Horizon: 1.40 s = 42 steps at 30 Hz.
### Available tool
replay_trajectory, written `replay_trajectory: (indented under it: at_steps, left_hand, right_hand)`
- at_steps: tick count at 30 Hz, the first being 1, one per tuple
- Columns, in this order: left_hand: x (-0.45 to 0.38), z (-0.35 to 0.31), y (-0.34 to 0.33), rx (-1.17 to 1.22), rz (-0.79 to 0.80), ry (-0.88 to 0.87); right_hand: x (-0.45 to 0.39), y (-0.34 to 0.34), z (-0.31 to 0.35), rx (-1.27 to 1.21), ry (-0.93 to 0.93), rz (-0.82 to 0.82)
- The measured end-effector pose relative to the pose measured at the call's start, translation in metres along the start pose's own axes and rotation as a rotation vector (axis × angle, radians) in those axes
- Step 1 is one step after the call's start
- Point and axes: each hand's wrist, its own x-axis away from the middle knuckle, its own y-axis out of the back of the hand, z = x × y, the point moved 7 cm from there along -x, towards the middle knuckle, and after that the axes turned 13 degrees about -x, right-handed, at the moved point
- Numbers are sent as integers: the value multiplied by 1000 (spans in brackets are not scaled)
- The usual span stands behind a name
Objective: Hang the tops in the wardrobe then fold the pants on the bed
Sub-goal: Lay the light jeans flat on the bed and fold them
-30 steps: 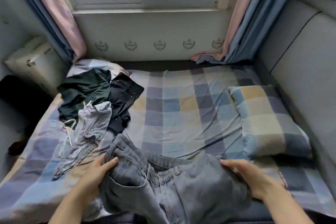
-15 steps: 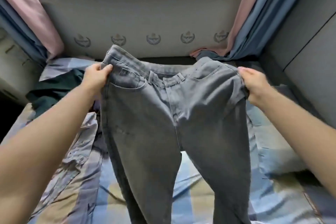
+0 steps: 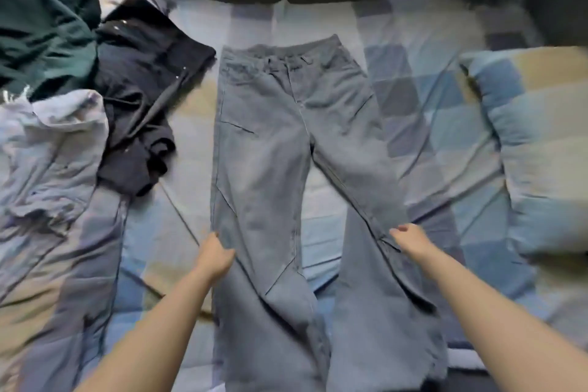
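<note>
We have the grey jeans (image 3: 286,149) spread face up on the checked bedsheet (image 3: 413,99), waistband far from us and both legs running back toward our body, so the long axis goes straight away from our fingers. Our left hand (image 3: 216,256) sits at the outer edge of the left leg, about knee level, fingers curled onto the seam; it looks like a pinch on the cloth, though blur keeps us from being sure. Our right hand (image 3: 409,240) rests at the outer edge of the right leg at much the same level, fingers bent down onto the denim, and we cannot tell whether it grips or only presses.

The legs splay apart ahead of our fingers, with bare sheet between them. We judge the next fold turns on this: one leg must swing across onto the other, along that long axis. Both hands are equally near, each on its own leg.

Left of our left fingers lie a black garment (image 3: 143,95), a dark green one (image 3: 47,38) and a pale one (image 3: 54,149). A pillow (image 3: 541,143) lies right of our right fingers.
</note>
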Motion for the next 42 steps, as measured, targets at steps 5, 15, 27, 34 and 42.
replay_trajectory:
  at_steps: [5,15,27,34,42]
  left_hand:
    - [12,81,-75,-29,35,193]
    - [57,125,-147,368,264,173]
    - [106,168,-89,355,332,74]
    - [132,222,-8,425,110,51]
    - [150,235,0,244,284,-165]
  right_hand:
    - [9,-8,-117,81,-252,-105]
    - [72,-75,-131,560,297,-95]
    - [168,-189,-117,45,166,543]
    - [235,-210,-111,-247,56,573]
    - [290,-241,-106,-216,11,752]
